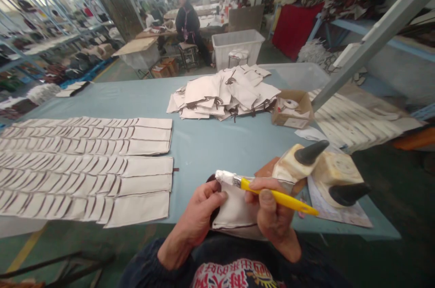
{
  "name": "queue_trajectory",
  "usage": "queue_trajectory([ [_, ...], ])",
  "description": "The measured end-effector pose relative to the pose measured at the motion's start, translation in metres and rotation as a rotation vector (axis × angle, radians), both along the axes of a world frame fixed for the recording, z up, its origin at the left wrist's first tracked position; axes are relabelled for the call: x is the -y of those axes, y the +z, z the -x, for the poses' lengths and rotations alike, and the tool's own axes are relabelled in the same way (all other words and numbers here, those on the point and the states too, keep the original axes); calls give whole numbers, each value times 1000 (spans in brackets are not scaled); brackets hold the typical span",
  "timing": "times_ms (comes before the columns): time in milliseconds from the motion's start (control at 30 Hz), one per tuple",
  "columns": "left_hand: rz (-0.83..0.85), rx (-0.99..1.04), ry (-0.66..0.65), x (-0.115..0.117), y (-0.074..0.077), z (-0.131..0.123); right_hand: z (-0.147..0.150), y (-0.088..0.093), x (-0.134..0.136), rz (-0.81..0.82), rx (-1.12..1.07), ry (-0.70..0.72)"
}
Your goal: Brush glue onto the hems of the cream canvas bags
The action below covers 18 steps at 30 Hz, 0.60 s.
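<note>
My right hand point(272, 215) is closed around a yellow-handled brush point(268, 192) whose white bristles point left over a cream fabric piece point(234, 210). My left hand point(199, 217) pinches the left edge of that piece at the table's near edge. Two glue-crusted bottles with dark spouts point(299, 163) point(340, 179) lie just right of the brush.
Rows of overlapped cream fabric strips point(88, 170) cover the left of the blue table point(210, 143). A heap of cream pouches point(224, 93) and a small cardboard box point(292, 109) sit farther back. More strips point(356, 120) lie at right under a slanted metal bar point(374, 34). A person point(188, 25) sits far behind.
</note>
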State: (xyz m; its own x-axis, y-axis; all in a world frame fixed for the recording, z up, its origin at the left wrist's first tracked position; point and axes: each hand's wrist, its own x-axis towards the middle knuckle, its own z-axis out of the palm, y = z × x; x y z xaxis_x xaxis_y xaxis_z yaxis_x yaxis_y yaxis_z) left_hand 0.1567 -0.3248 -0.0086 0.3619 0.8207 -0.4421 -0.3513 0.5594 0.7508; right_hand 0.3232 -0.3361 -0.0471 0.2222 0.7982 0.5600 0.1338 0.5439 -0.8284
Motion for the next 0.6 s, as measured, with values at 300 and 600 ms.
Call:
queue_trajectory([
  [300, 42, -17, 28, 2, 3, -6, -15, -7, 11, 62, -78, -33],
  [600, 41, -36, 81, 4, -1, -9, -12, 1, -1, 105, -232, -47],
])
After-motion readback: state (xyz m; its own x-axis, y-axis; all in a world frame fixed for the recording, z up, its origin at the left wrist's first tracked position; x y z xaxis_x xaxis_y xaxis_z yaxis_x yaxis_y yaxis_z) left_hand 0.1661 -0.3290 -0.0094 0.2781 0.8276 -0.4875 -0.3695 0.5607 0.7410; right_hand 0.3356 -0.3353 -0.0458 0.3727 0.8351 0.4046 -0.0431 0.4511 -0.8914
